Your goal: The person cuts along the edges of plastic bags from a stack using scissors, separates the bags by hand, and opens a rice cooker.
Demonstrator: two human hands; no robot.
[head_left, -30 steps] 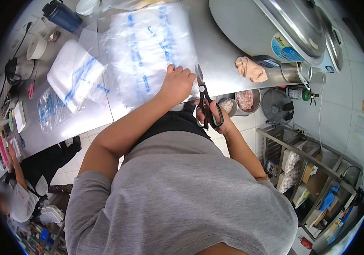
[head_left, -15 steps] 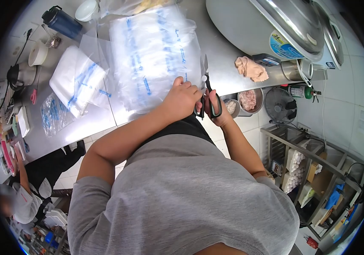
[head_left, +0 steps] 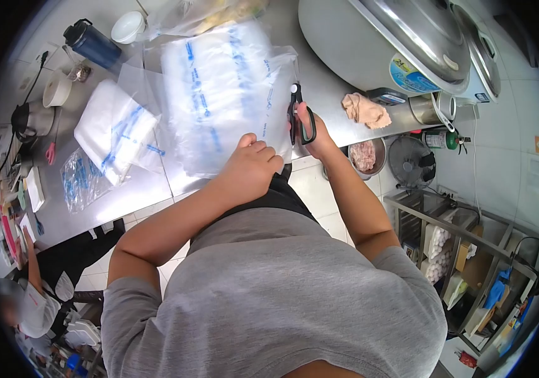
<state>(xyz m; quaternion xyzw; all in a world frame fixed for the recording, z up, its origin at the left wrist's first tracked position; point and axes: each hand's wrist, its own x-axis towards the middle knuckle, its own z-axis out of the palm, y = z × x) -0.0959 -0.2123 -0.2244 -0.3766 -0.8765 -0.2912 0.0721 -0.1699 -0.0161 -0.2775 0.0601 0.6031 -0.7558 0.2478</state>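
Observation:
A stack of white plastic bags with blue print (head_left: 219, 94), in a clear outer wrap, lies on the metal table in front of me. My left hand (head_left: 254, 165) is closed at the near edge of the stack, fingers curled on the plastic; the fingertips are hidden. My right hand (head_left: 317, 135) has its fingers through the handles of black-handled scissors (head_left: 294, 107), at the right edge of the plastic. The scissors point away from me, and their blades are hard to make out against the plastic.
A folded white bag bundle (head_left: 115, 129) lies to the left, with a dark blue bottle (head_left: 92, 44) behind. A large lidded pot (head_left: 357, 44) and a peach cloth (head_left: 366, 111) are at right. Below stands a bowl of raw meat (head_left: 364, 155). Another person (head_left: 36, 309) works at far left.
My left hand has moved left and toward me, away from the scissors. My right hand has carried the scissors slightly away from me and left, onto the right edge of the plastic.

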